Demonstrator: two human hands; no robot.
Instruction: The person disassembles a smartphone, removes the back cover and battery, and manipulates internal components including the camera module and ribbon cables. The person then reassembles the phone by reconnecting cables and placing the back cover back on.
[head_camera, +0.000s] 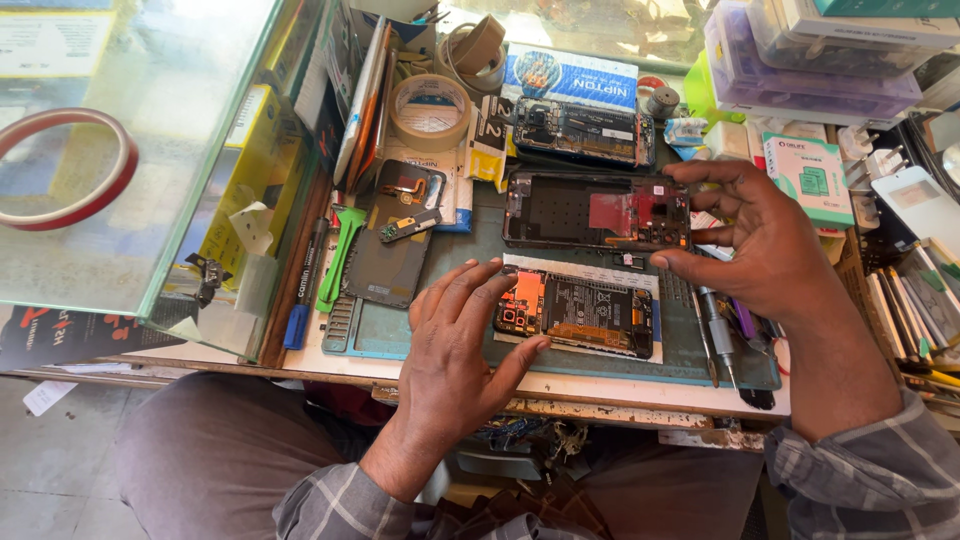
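Observation:
My left hand (455, 345) lies flat on the teal work mat (400, 325), fingers spread, with the fingertips resting on the left end of an opened phone (590, 315) whose orange board and black battery are exposed. Behind it lies an empty black phone frame (560, 205) with a red patch inside. My right hand (775, 250) arches over the right end of that frame, index finger at its far corner, thumb near its front edge by a small loose part (632, 262). Its fingers are apart and it grips nothing I can see.
A dark back cover (390, 235) with small parts and a green pry tool (340, 255) lie left on the mat. A third opened phone (585, 130), tape rolls (430, 110), a screwdriver (715, 325), boxes and a glass case (150, 150) crowd the bench.

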